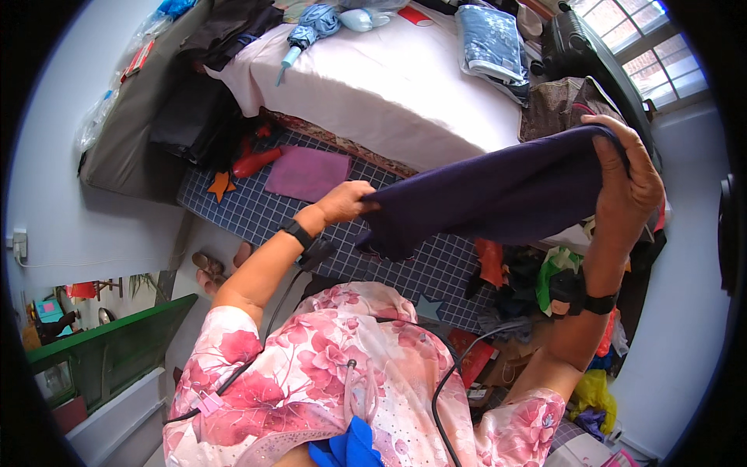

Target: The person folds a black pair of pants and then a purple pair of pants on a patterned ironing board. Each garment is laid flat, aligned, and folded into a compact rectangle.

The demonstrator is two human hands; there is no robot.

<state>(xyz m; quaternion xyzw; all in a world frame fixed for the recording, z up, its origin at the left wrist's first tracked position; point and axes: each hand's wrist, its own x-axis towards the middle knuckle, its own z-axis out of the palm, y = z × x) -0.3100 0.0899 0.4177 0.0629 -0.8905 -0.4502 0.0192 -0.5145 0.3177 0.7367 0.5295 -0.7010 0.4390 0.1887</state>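
A dark purple cloth garment (496,187) is stretched between my two hands, above the floor and beside the bed. Gathered fabric at its near-left end is pinched in my left hand (347,201). At the other end my right hand (627,166), raised higher, grips the edge with the thumb on the near side. A bunched lower corner of the garment hangs below my left hand. Each of my wrists wears a black strap, and a cable runs from the left one. What kind of garment it is, I cannot tell.
A bed with a white sheet (379,87) stands ahead, bearing a folded blue umbrella (312,32) and a bagged blue textile (490,44). A pink cloth (309,172) lies on the blue tiled-pattern floor (362,268). Right of me are piled bags and clothes (513,274); a black suitcase (589,70) stands behind.
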